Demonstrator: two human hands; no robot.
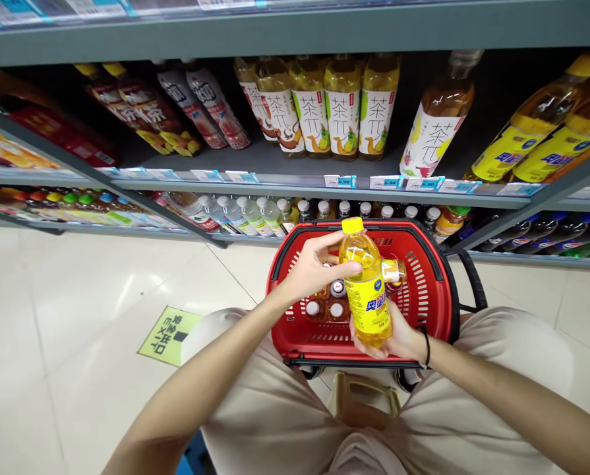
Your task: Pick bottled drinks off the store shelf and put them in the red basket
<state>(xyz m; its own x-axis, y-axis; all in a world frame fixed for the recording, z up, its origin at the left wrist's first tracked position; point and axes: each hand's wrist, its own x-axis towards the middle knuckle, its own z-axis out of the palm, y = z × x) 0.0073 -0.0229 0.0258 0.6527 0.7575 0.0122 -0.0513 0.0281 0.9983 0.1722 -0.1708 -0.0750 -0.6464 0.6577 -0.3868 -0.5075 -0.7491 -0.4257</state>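
A drink bottle (368,297) with a yellow cap, yellow label and yellow liquid is held between both my hands, leaning slightly, above the red shopping basket (285,340). My left hand (319,267) grips its upper part, the thumb across the front. Around the base curls my right hand (396,333), supporting it from below. Inside the basket, several small bottles with white caps (337,310) stand on the left. Another bottle with an orange and white label (392,271) lies at the right, partly hidden behind the yellow one.
On the shelf ahead stand several tea bottles (343,112), with two yellow-labelled bottles (509,145) at the right. Price tags (340,181) line the shelf edge. A black basket handle (472,280) sticks out to the right. A green floor sign (169,334) lies at left.
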